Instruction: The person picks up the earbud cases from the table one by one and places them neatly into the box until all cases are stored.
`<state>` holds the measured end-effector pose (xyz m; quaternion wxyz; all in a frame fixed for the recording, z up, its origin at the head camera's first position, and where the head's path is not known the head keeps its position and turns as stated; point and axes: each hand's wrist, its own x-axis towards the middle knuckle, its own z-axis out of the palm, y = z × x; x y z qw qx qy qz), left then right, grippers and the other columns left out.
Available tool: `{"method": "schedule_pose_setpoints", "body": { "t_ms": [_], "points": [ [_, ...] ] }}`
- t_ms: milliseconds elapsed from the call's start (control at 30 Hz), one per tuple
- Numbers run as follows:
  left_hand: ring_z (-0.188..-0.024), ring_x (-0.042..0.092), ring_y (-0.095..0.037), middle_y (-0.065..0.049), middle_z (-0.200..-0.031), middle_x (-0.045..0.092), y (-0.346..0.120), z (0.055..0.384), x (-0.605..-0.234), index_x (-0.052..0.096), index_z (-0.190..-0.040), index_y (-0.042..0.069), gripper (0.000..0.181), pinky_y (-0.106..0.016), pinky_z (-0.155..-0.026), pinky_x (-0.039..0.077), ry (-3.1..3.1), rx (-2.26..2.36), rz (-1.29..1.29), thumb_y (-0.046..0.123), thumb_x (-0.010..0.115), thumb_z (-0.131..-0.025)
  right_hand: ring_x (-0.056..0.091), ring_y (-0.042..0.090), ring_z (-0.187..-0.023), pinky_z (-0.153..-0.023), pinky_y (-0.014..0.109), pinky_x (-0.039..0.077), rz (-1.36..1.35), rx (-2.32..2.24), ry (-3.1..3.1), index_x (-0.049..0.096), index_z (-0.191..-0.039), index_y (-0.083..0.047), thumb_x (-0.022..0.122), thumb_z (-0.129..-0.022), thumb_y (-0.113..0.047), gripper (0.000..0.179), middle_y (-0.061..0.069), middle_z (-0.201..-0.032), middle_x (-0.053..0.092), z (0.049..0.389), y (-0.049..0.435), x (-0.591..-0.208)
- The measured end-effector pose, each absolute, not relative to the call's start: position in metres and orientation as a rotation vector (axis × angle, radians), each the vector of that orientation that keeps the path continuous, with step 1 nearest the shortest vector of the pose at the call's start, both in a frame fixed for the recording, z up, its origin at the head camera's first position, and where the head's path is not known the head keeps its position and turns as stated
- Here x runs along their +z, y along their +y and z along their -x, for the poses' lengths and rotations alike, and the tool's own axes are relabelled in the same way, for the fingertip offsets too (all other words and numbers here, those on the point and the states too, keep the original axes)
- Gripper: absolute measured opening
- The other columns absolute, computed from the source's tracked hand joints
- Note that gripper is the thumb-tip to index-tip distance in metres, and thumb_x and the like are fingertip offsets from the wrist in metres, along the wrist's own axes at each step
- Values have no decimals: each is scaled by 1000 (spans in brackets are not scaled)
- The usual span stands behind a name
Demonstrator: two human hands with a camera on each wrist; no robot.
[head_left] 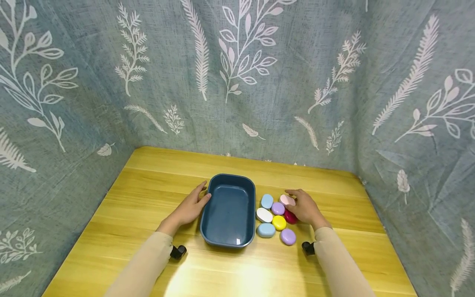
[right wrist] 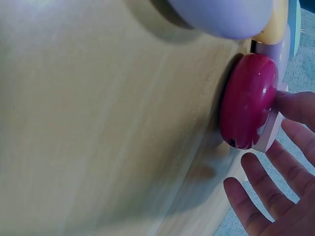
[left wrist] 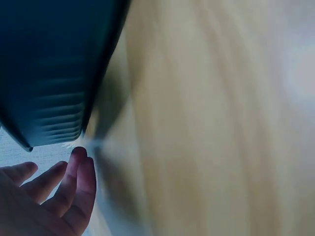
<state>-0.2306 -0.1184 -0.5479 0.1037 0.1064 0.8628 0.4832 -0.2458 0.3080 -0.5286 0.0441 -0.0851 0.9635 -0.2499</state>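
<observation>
In the head view, a dark blue rectangular tub [head_left: 227,241] stands on the table. My left hand [head_left: 189,206] is at its left side, thumb by the rim and fingers loosely extended. My right hand [head_left: 306,208] reaches over a group of glossy oval pieces, soap-like in shape. Nearest to it are a pale pink piece [head_left: 287,200] and a dark red piece [head_left: 290,217]. In the right wrist view, the thumb is close to the red piece [right wrist: 248,101], the other fingers spread and relaxed; whether the thumb touches cannot be told.
Between tub and right hand lie a white piece [head_left: 264,215], a yellow piece [head_left: 279,222], and several light blue and lilac ones, among them a lilac piece [head_left: 288,236] nearer me. The wooden table [head_left: 148,177] meets a patterned cloth [head_left: 222,136] at the back and sides.
</observation>
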Motion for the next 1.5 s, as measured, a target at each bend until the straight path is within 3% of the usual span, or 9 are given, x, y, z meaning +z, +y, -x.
{"method": "schedule_pose_setpoints", "body": {
  "t_ms": [333,600,833,1200,1500],
  "points": [
    [-154,34,-36,-11,-171,28,-115,223,-558,14,-168,22,67,-56,-123,30,2499,1480,-352,40,44,-112,62,38,-112,-98,56,49,261,-742,2938,61,-143,-2,74,-96,-18,51,25,-136,61,249,306,-530],
    [-159,22,-33,-5,-172,26,-119,220,-564,20,-167,29,66,-58,-126,22,2502,1488,-329,53,42,-110,62,34,-107,-95,54,50,245,-726,2946,63,-141,-2,73,-96,-19,49,25,-135,62,250,308,-531],
    [-158,24,-36,-6,-171,28,-121,219,-572,21,-166,33,68,-61,-125,21,2475,1545,-320,61,40,-107,63,32,-101,-93,52,50,253,-744,2972,63,-140,-1,73,-97,-22,50,25,-133,63,248,309,-532],
    [-152,31,-34,-3,-169,32,-119,215,-576,20,-163,47,63,-64,-121,25,2480,1578,-291,64,38,-106,66,38,-110,-94,54,53,239,-827,2997,61,-143,-1,72,-99,-27,52,23,-132,63,242,310,-525],
    [-149,37,-34,-3,-168,34,-119,214,-577,20,-163,48,61,-63,-120,29,2507,1570,-280,63,39,-106,64,38,-115,-94,54,52,245,-924,3012,61,-144,-5,75,-96,-24,53,19,-133,64,234,299,-515]
  ]
}}
